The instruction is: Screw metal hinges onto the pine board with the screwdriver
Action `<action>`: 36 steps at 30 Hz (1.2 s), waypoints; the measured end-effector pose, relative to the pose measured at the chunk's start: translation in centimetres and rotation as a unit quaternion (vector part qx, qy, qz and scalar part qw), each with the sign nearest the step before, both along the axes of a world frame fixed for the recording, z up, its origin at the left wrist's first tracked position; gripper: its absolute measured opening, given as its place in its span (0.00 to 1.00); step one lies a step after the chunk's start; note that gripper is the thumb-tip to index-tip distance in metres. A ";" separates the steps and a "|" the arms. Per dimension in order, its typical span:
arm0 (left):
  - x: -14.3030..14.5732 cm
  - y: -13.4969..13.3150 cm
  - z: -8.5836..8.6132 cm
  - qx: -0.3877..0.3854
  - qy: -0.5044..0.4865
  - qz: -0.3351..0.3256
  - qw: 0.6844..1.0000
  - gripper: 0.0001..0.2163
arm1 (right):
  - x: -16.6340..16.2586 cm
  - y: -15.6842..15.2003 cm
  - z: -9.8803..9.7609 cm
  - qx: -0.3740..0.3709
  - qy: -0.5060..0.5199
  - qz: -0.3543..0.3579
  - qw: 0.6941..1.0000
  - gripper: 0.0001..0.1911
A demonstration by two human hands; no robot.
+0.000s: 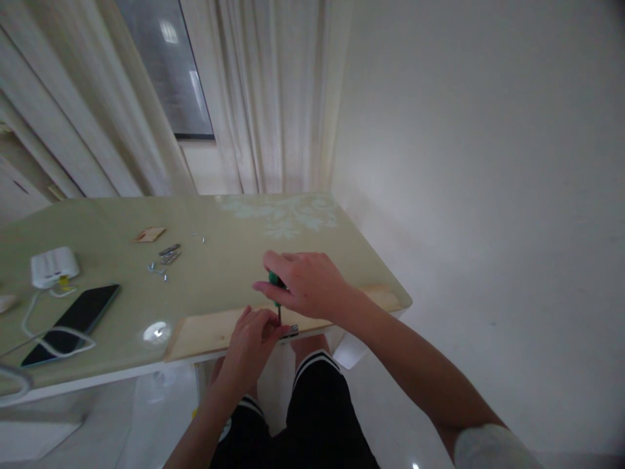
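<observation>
My right hand (307,283) is closed around the green handle of a screwdriver (276,280), whose shaft points down at the front edge of a long wooden board (202,331). Close to the screwdriver's tip, my left hand (254,332) pinches a small metal hinge (291,330) against that edge. The hinge pokes out to the right of my left fingertips, and its left part is hidden behind them. Whether a screw sits under the tip cannot be made out. The board lies flat along the table's near edge, partly covered by my hands and right forearm.
On the green-topped table (234,267) lie several metal hinges (170,254), loose screws (156,268) and a small wooden piece (150,234). At the left are a black phone (90,312), a white charger (53,266) and a white cable (32,309). A wall (478,195) stands right.
</observation>
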State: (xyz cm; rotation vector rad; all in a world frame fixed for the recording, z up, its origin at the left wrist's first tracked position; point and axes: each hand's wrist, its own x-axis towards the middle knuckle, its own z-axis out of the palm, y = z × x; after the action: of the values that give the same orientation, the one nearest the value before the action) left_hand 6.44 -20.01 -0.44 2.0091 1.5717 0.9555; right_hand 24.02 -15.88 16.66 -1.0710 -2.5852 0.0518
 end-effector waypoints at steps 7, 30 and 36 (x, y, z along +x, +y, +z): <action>-1.2 0.7 0.0 -0.042 -0.002 -0.077 0.996 0.07 | 0.2 0.5 -0.1 -0.010 0.030 0.042 0.999 0.10; -3.8 1.9 1.5 -0.021 -0.032 -0.016 0.999 0.12 | 1.7 1.9 -0.2 0.014 0.239 -0.053 0.969 0.09; -12.3 10.0 2.5 -0.036 0.075 0.057 0.995 0.20 | 5.0 3.8 -5.6 -0.168 0.643 -0.180 0.725 0.24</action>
State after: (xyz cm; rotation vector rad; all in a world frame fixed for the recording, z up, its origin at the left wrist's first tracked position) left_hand -5.88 -10.05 2.02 2.0015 1.7908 0.7916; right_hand 29.00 -12.08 11.04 -1.0317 -1.0893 0.8581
